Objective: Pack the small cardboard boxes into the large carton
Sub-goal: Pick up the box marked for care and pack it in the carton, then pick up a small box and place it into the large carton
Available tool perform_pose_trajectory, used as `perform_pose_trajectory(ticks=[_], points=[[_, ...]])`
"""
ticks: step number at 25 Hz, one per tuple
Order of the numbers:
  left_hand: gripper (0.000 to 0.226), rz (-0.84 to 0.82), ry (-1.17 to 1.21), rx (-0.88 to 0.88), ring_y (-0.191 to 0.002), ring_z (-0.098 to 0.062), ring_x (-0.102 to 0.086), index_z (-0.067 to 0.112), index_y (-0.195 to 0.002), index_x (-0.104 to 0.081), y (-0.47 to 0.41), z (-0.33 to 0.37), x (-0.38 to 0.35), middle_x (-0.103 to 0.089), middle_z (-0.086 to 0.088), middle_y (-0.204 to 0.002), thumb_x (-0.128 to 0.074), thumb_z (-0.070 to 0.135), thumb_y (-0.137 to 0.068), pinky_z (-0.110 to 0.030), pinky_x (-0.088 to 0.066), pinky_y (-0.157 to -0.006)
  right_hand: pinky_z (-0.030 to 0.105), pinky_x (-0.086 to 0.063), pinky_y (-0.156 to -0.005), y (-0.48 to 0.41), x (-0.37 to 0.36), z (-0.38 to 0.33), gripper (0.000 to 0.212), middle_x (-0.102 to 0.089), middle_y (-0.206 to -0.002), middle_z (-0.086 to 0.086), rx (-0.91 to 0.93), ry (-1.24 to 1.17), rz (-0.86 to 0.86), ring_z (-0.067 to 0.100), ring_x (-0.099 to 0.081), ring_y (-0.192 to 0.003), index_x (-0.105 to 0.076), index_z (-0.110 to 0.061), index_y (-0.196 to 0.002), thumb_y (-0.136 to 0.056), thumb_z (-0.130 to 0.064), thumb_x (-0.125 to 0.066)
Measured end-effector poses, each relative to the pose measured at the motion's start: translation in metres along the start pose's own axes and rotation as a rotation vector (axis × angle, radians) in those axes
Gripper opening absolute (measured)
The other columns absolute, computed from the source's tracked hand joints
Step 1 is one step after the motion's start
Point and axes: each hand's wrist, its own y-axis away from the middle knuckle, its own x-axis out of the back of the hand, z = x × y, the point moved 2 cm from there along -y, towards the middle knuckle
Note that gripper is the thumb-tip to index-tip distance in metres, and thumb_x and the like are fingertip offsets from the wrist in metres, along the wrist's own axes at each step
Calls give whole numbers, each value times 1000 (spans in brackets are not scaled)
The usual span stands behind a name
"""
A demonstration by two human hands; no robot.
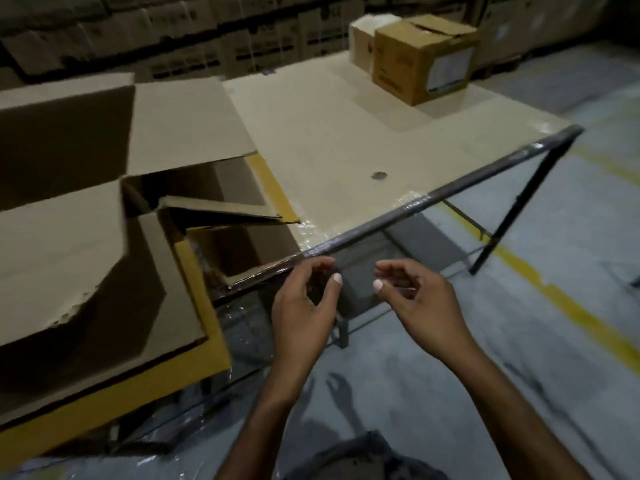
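Observation:
The large carton [86, 209] stands at the left on the table, its brown flaps spread wide and its inside dark. A small brown cardboard box [420, 60] sits at the table's far right corner, with a white box [362, 43] right behind it. My left hand [304, 306] and my right hand [415, 299] hover side by side just in front of the table's near edge, below tabletop level. Both are empty, fingers curled and apart. Neither touches a box or the carton.
The table [346, 140] has a beige cardboard-covered top and a dark metal frame [433, 197]. Stacked cartons [207, 32] line the back wall. Grey floor with yellow lines [554, 292] lies to the right.

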Motion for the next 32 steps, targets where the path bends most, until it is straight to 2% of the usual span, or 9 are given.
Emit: perform_pose_trajectory(ticks=[5,9,13,16,19,21,23,29,32], points=[[20,-255,98,82,-103,-3,-68,31,-113,-69,-19,-10,-95,-71,15,-109,-71,23,-95,-37,-59,-90,24,-57,-85,-13,50,55,23,-76,-104,-19,-115,23,191,-2,-70,-96,-74,-30,-113,-92,-22,-78],[34,-433,214,243,-103,-2,-68,30,-122,-64,-25,-9,-192,-69,14,-118,-74,15,-93,-25,-56,-88,30,-59,-92,-33,104,106,29,-76,-107,-12,-229,-73,362,-1,-70,-96,-71,-23,-119,-91,-19,-78],[44,-498,340,350,-105,-3,-69,29,-129,-60,-43,10,-305,-69,7,-123,-76,13,-91,-22,-53,-91,32,-55,-97,-62,186,158,53,-70,-123,-7,-272,-213,487,1,-68,-105,-54,-27,-140,-92,-26,-77],[51,-505,414,293,-118,2,-63,29,-141,-53,-67,54,-388,-64,10,-135,-73,19,-95,-19,-51,-96,32,-52,-95,-92,266,175,61,-66,-130,-8,-191,-201,514,5,-66,-111,-43,-31,-147,-94,-28,-74],[62,-506,318,58,-136,3,-48,36,-152,-43,-98,105,-462,-51,19,-149,-71,29,-96,-25,-43,-110,31,-50,-92,-131,352,175,67,-62,-134,-10,-49,-50,606,11,-62,-119,-40,-27,-149,-93,-28,-76],[65,-532,210,-83,-141,4,-41,39,-152,-40,-117,132,-506,-45,23,-152,-71,31,-96,-19,-37,-112,29,-49,-92,-159,398,178,67,-61,-134,-9,-2,15,640,11,-61,-119,-41,-24,-149,-92,-29,-77],[65,-555,179,-127,-139,4,-43,39,-151,-42,-131,144,-546,-46,24,-151,-73,29,-94,-13,-36,-109,30,-49,-90,-183,430,191,66,-62,-132,-9,2,0,669,12,-62,-117,-44,-22,-147,-90,-31,-76],[61,-607,93,-215,-140,-3,-45,24,-149,-48,-173,114,-661,-51,14,-149,-72,18,-94,-40,-42,-113,43,-54,-89,-250,473,278,61,-63,-128,-11,-125,11,659,11,-63,-113,-48,-23,-143,-90,-17,-79],[61,-553,-47,-446,-147,-11,-39,19,-152,-47,-223,113,-719,-47,6,-156,-69,16,-95,-45,-37,-115,44,-53,-91,-307,504,302,64,-60,-132,-9,-93,167,664,9,-60,-118,-47,-21,-143,-88,-17,-80]])
